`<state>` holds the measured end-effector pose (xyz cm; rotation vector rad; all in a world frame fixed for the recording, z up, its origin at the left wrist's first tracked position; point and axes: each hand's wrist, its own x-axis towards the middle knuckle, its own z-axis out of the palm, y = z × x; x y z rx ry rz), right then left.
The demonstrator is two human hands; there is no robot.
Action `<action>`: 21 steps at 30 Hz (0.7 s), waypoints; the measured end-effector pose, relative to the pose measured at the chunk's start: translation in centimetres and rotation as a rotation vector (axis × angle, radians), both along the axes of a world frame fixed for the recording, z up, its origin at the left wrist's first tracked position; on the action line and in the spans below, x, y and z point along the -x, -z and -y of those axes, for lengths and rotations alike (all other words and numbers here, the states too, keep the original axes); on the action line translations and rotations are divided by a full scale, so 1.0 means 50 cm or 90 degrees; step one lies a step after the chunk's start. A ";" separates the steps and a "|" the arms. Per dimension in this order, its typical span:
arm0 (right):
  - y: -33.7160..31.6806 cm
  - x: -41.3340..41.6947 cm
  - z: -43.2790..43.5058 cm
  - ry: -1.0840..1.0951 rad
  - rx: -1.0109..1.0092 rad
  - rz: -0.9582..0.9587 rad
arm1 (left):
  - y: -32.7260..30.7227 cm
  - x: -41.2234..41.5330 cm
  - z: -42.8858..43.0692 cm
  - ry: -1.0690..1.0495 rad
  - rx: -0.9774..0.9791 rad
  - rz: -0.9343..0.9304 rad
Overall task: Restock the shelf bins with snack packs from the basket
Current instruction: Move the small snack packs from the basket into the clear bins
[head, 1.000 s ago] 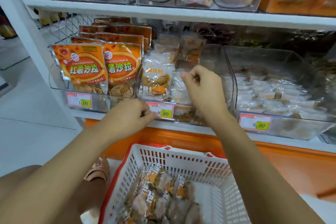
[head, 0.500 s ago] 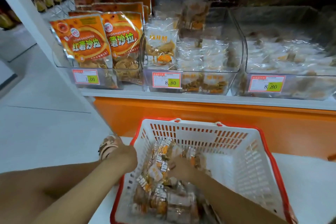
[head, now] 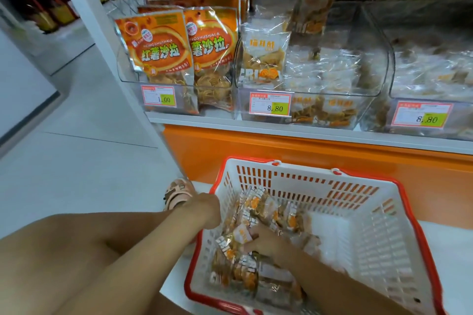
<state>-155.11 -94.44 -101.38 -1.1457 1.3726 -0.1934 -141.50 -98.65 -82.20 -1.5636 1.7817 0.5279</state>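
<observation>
My left hand (head: 207,210) grips the edge of the red-rimmed white plastic basket (head: 378,243), likely steadying it. My right hand (head: 266,241) pinches clear orange-printed snack packs (head: 256,205) inside, destined for the transparent shelf bins (head: 376,79).

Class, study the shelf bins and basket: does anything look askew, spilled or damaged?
Nothing looks spilled or torn. In the middle bin, a pack at the back leans tilted above the flat-lying ones. The snack packs in the basket lie jumbled toward its left side.
</observation>
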 end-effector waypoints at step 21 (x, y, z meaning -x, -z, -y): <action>-0.397 0.153 0.057 0.235 0.225 0.406 | -0.115 0.018 0.021 -0.229 -0.066 -0.696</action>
